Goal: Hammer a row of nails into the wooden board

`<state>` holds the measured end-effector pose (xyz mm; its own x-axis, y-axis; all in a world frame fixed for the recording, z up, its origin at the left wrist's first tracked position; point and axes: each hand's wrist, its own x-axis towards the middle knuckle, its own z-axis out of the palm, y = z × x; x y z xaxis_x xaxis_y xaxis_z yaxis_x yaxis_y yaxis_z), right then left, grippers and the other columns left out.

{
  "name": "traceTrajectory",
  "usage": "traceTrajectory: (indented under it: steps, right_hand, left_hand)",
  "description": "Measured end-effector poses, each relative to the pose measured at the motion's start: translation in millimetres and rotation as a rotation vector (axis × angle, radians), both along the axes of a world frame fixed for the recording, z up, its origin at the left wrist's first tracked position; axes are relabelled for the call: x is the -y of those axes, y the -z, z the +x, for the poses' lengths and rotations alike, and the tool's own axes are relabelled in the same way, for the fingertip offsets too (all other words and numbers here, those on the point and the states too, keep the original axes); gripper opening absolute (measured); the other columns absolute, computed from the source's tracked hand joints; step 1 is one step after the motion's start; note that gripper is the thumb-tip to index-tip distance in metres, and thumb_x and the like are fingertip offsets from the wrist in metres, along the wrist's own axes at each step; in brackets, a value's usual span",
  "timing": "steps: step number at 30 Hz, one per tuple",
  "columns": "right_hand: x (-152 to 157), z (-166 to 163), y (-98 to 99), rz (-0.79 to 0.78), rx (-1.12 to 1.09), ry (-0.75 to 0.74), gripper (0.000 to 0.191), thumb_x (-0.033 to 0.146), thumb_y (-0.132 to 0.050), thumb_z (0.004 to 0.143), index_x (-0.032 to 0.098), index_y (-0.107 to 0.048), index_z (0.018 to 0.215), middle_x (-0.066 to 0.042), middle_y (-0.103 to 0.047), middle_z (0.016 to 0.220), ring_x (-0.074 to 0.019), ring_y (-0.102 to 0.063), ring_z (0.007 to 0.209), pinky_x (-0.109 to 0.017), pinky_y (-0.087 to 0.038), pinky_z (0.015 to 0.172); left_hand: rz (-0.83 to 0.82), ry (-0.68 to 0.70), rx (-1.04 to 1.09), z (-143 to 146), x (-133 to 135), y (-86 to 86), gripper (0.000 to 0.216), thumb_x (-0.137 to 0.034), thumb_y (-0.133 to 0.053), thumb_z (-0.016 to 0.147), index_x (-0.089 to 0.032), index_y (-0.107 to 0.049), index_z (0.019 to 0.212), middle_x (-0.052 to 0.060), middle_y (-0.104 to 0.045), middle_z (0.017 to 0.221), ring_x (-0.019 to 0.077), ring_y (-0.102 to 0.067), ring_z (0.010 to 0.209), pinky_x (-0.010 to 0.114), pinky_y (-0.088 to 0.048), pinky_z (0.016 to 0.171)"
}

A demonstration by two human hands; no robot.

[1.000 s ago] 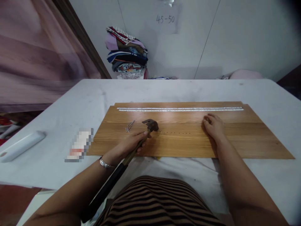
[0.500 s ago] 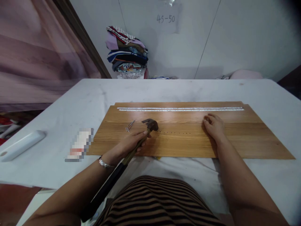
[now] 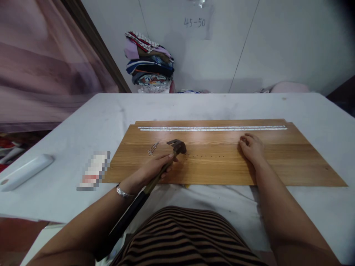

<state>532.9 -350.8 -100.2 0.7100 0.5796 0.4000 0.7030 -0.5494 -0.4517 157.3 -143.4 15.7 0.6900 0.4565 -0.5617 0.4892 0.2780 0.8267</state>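
My left hand (image 3: pixel 158 166) is wrapped round a claw hammer (image 3: pixel 176 146), gripping it just below its rusty head. The hammer's dark handle runs back along my left forearm. Its head is at the left end of a row of small dark dots (image 3: pixel 206 156) in a wooden board (image 3: pixel 288 159); whether these are nail heads or holes I cannot tell. Left of the hammer lies a small pile of nails (image 3: pixel 153 148). My right hand (image 3: pixel 252 147) rests on the board to the right of the row, fingers curled in loosely, and nothing shows in them.
Two pale measuring strips (image 3: pixel 213 129) lie along the board's far side. On the white table (image 3: pixel 111 111) to the left are a blurred-out rectangular object (image 3: pixel 94 170) and a long white object (image 3: pixel 26 171). Folded cloths (image 3: pixel 151 62) are stacked behind the table.
The view has shifted very slightly. Both hands and the hammer stay practically in place.
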Motion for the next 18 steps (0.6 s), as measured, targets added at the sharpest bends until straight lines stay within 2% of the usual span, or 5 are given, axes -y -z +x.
traceTrajectory:
  steps: [8,18]
  right_hand:
    - [0.5,-0.9,-0.3,0.006,-0.005,0.000,0.028,0.035,-0.054,0.083,0.022,-0.077,0.092,-0.014,-0.073,0.118,-0.0331,-0.064,0.114,-0.054,-0.048,0.104]
    - [0.1,-1.5,-3.0,-0.011,-0.014,0.001,0.028,0.034,-0.054,0.082,0.021,-0.077,0.092,-0.015,-0.072,0.119,-0.0331,-0.064,0.115,-0.053,-0.047,0.106]
  left_hand:
    - [-0.007,-0.003,-0.043,-0.5,1.4,6.7,0.045,-0.060,-0.061,0.091,-0.016,-0.065,0.102,-0.005,-0.049,0.062,0.0065,-0.038,0.041,0.020,-0.027,0.039]
    - [-0.004,0.013,-0.001,-0.2,-0.7,0.1,0.051,-0.064,-0.059,0.089,-0.016,-0.064,0.105,-0.006,-0.049,0.063,0.0065,-0.039,0.041,0.019,-0.025,0.038]
